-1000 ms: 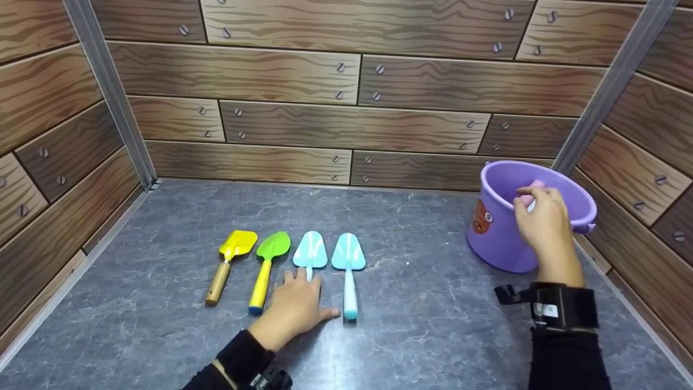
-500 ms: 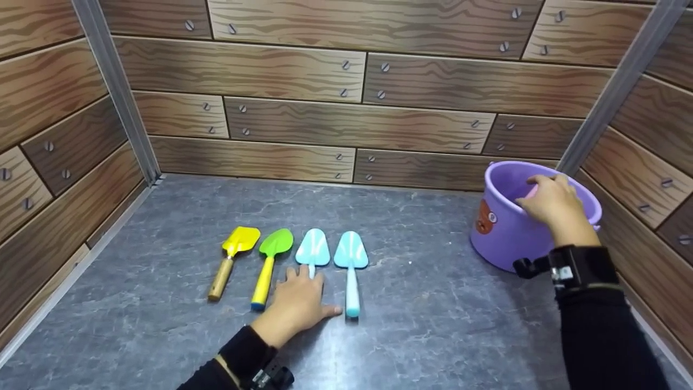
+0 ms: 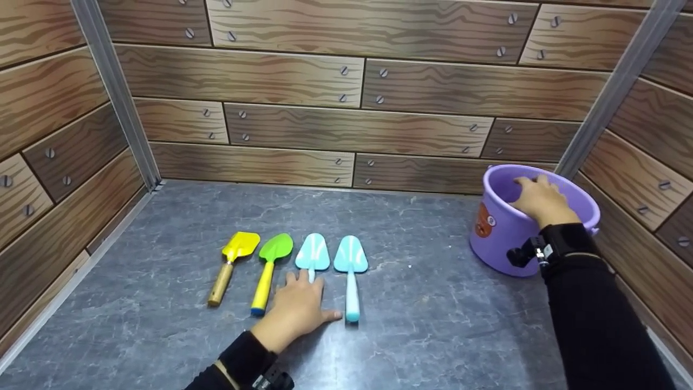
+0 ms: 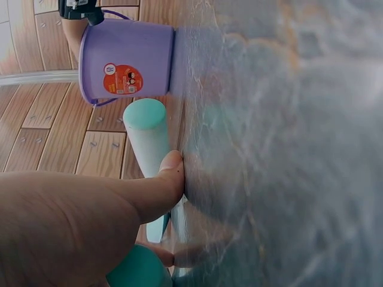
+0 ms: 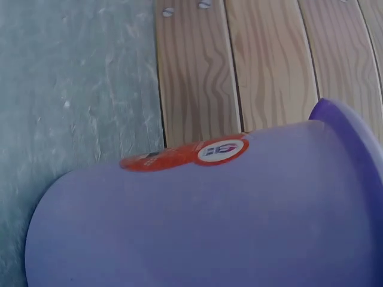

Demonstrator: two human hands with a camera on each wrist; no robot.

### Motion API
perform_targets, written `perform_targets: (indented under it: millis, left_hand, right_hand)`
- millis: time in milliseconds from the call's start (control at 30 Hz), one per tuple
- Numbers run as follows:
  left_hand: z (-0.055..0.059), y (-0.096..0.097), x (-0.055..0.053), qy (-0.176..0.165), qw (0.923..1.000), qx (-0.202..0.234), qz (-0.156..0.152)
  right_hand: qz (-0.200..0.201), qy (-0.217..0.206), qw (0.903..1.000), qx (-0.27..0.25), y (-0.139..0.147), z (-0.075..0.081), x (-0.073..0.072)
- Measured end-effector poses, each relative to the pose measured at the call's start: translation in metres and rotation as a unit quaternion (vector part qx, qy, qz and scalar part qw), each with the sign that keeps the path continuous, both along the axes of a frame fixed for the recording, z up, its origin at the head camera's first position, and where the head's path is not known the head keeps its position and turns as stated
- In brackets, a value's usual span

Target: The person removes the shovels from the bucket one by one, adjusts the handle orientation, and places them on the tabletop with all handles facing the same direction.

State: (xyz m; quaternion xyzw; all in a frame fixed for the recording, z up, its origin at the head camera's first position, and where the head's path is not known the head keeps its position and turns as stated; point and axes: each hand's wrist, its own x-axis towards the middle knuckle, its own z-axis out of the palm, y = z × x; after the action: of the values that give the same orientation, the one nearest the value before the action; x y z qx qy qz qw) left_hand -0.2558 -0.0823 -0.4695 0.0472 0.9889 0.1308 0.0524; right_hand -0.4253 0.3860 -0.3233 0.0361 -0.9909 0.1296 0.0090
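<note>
Walls printed with wooden planks and screws (image 3: 292, 76) enclose a grey marbled surface (image 3: 433, 336) on three sides. One purple bucket (image 3: 506, 238), with an orange-red label (image 3: 483, 220) on its side, stands upright at the right near the back corner. The right hand (image 3: 544, 203) reaches over its near rim, fingers bent down into the mouth; whether they hold anything, and what lies deeper inside, cannot be told. Four toy trowels lie in a row, blades away from the person: one yellow trowel with a wooden handle (image 3: 228, 265), one green trowel with a yellow handle (image 3: 268, 269), and two light-blue ones. The left hand (image 3: 298, 303) rests, fingers spread and nearly straight, over the handle of the left light-blue trowel (image 3: 312, 253), its thumb extended near the handle of the right light-blue trowel (image 3: 351, 275).
</note>
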Motion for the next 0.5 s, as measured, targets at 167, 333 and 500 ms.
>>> perform_targets:
  millis: [167, 333, 500]
  left_hand:
    - [-0.0001, 0.0009, 0.0013, 0.003, 1.0000, -0.004, -0.001]
    - [-0.0013, 0.0024, 0.0001, 0.006, 1.0000, -0.006, -0.004]
    - [-0.0006, 0.0040, 0.0004, 0.004, 1.0000, -0.003, -0.007]
  right_hand:
    - [0.007, -0.030, 0.9995, 0.000, 0.0015, 0.0008, 0.0005]
    - [-0.002, -0.042, 0.9991, -0.001, 0.0030, 0.0024, 0.0046]
    - [-0.019, -0.073, 0.9972, -0.004, 0.0050, 0.0054, 0.0069]
